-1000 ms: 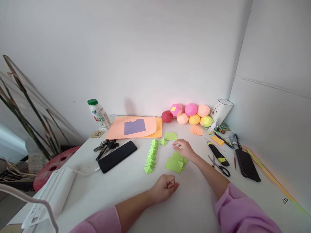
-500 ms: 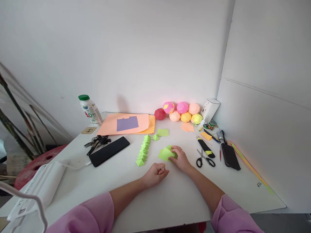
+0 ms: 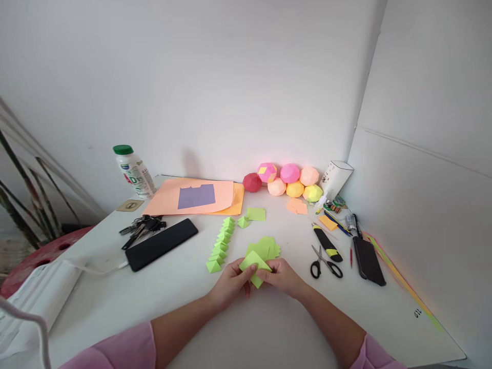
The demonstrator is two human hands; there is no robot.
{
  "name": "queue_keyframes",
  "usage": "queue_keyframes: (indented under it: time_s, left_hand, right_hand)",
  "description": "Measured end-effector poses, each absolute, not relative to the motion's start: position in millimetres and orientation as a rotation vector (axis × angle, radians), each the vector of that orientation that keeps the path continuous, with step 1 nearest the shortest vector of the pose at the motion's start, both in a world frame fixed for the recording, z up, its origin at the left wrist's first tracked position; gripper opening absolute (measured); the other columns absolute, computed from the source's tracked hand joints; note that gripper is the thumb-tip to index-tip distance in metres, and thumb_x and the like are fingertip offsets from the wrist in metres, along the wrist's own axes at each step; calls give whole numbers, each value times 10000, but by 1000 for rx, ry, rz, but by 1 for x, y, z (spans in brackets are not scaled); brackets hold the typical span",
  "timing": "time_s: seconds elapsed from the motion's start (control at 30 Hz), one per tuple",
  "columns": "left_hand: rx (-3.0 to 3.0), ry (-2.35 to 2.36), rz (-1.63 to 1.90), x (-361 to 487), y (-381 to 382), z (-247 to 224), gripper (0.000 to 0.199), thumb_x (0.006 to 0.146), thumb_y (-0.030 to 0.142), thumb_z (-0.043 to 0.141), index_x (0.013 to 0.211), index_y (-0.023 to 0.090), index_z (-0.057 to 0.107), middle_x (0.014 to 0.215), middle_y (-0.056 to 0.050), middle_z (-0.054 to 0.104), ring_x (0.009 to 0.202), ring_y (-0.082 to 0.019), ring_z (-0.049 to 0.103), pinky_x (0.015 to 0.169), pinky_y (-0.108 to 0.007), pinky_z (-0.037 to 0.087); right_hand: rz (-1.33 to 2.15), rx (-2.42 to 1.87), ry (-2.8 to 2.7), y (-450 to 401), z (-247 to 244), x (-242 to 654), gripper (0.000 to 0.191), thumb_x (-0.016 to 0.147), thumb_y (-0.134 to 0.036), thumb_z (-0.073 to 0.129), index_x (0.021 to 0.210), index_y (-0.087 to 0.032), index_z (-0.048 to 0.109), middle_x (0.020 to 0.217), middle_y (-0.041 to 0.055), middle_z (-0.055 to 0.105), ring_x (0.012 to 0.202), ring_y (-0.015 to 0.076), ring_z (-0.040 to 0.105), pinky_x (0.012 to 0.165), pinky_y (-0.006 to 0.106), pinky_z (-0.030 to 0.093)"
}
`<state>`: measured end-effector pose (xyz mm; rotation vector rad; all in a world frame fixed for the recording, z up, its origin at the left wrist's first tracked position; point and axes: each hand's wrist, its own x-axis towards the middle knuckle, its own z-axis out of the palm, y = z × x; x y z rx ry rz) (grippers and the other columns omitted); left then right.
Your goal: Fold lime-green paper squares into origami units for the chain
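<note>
A square of green paper (image 3: 255,261), turned corner-up, is held between both hands just above the table. My left hand (image 3: 230,282) pinches its left side with the thumb on top. My right hand (image 3: 283,278) grips the right side, thumb also on the face of the sheet. Right behind the hands lies a loose pile of green paper pieces (image 3: 265,248). To the left runs a row of small folded green pyramids (image 3: 220,246). One more green pyramid (image 3: 243,221) sits beside a flat green sheet (image 3: 256,213).
Scissors (image 3: 326,262), a utility knife (image 3: 326,242) and a phone (image 3: 369,260) lie to the right. Colored paper balls (image 3: 289,173) are stacked by the wall. A black power bank (image 3: 161,244), keys (image 3: 144,227) and a bottle (image 3: 134,173) stand or lie left, near orange sheets (image 3: 161,202).
My right hand has taken a green square from the pile and drawn it nearer. My left hand, a closed fist before, now holds the square too. The view has shifted slightly.
</note>
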<state>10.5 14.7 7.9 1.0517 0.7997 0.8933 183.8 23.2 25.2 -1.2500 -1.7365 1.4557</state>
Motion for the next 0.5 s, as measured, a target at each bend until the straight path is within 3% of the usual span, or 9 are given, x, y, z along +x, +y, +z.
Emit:
queue_keyframes:
  time_s: [0.07,0.13,0.2,0.27,0.4,0.5]
  left_hand:
    - [1020,822,860,9,16,4,363,753,511,563,695,160,489,396,60,476,319,-68,403,339,-186,330]
    - [985,821,838,8,17,1,352,736,500,592,708,166,486,367,82,447,266,-50,335,298,-172,273]
    - [954,799,812,7,18,1,354,703,485,636,774,170,490,405,86,480,243,-34,293,272,-163,233]
    - [933,782,797,6,19,2,377,686,476,658,829,178,477,410,91,488,236,-29,272,263,-155,193]
    - [940,801,767,6,19,9,385,692,483,649,854,183,470,391,103,455,248,-27,251,270,-155,149]
    - [986,812,718,6,18,11,369,721,501,609,846,180,478,366,119,387,259,-25,216,279,-160,132]
  right_hand:
    - [1345,-1227,-1798,19,31,184,314,774,-464,559,681,-164,540,591,-26,457,521,95,418,476,213,353]
    - [1175,-1200,-1838,16,39,187,264,750,-417,612,860,-184,554,756,1,528,620,110,481,565,232,427]
    - [1149,-1072,-1961,16,45,191,468,676,-388,700,1071,-217,517,988,48,535,754,137,519,647,256,472]
    - [1115,-952,-2071,17,49,194,577,645,-373,735,1154,-239,499,1144,83,477,841,156,525,698,279,489]
    - [946,-864,-2139,20,44,194,216,728,-377,666,867,-212,655,1057,85,522,788,160,545,767,326,475]
    - [913,-851,-2108,20,39,191,151,790,-340,597,756,-207,661,997,83,550,744,157,552,735,326,480]
